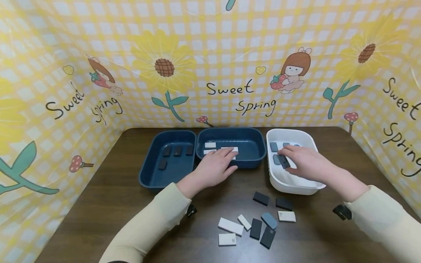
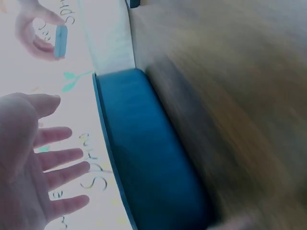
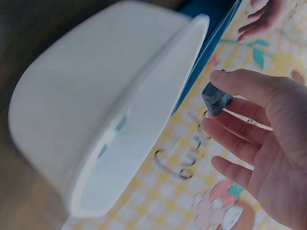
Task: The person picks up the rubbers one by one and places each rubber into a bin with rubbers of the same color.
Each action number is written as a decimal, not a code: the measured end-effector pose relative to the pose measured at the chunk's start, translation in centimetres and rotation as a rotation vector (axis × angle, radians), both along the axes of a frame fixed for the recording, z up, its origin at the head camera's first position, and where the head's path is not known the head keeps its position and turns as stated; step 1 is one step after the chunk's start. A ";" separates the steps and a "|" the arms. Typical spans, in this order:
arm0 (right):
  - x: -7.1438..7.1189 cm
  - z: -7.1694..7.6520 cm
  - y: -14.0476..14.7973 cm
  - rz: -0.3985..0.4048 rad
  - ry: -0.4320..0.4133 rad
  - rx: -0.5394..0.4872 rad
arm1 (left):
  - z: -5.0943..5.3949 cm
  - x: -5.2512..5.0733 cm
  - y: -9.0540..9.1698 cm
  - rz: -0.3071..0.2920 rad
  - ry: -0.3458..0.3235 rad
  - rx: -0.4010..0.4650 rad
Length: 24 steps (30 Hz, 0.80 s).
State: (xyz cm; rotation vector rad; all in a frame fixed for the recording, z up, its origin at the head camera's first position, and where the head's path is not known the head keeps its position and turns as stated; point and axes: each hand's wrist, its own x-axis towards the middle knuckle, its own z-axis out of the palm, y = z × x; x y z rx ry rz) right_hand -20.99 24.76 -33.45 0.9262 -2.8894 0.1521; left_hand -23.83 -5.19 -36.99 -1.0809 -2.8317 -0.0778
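Cream sleeves [image 1: 154,217] reach over worktop [image 1: 108,193]; navy bins [image 1: 175,175] and white bin [image 1: 289,188] line far edge. Left hand [image 1: 212,168], fingers [image 2: 69,175] spread, above middle navy bin [image 1: 251,145]; right hand [image 1: 307,162] pinches dark block [image 1: 284,162] over white bin near its left edge.

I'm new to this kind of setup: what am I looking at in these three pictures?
There's no robot, just a person's bare hands. One picture comes from a camera on the head, looking forward and down; the others come from cameras on each wrist. On the brown table stand two blue tubs and a white tub, all with small blocks inside. Loose white, dark and blue blocks lie in front. The right hand pinches a small block over the white tub. The left hand reaches over the middle tub, with nothing visibly held.
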 end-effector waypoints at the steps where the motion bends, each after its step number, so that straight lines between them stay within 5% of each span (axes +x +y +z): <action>1: -0.3 0.0 0.4 -0.021 -0.008 0.002 | 0.1 -0.1 0.5 -0.019 0.005 0.004; 11: -3.5 -1.4 2.8 -0.150 -0.118 0.035 | -0.1 -0.6 5.5 -0.247 0.027 -0.015; 24: -7.0 -4.1 2.8 -0.173 -0.251 0.175 | -1.7 -0.5 9.4 -0.399 -0.043 -0.113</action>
